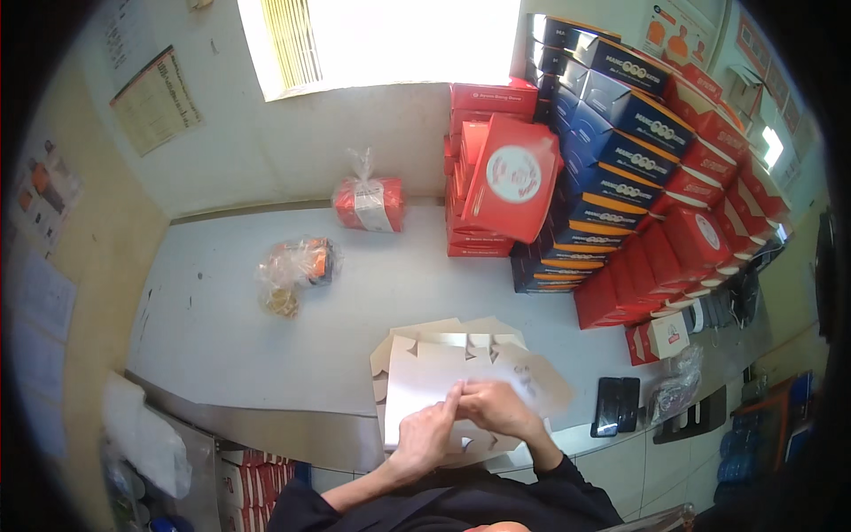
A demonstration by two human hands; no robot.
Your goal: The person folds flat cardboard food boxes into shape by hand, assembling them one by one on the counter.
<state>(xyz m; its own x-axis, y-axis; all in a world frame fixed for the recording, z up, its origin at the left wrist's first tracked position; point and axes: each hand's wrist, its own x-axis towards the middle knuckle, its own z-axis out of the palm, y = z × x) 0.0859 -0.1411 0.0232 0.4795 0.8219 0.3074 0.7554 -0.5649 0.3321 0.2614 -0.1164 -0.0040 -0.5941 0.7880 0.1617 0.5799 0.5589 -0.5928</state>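
Note:
In front of me lies a loose pile of flat, unfolded cardboard box blanks (pixel 422 362), pale side up, with slots and tabs along the edges. My left hand (pixel 425 429) is over the middle of the top blank, its fingers pointing away from me. My right hand (pixel 495 407) meets it there, fingers curled and fingertips together with the left ones. Whether either hand grips the card between them is hidden. A blurred flap of card (pixel 542 382) shows beyond my right hand.
Stacked red boxes (pixel 482 100) and blue boxes (pixel 621 143) line the table's back right. A bagged red packet (pixel 369 205) and a plastic bag with a small box (pixel 299 263) sit farther back. Two dark phones (pixel 616 405) and a plastic-wrapped bundle (pixel 678 386) are at right.

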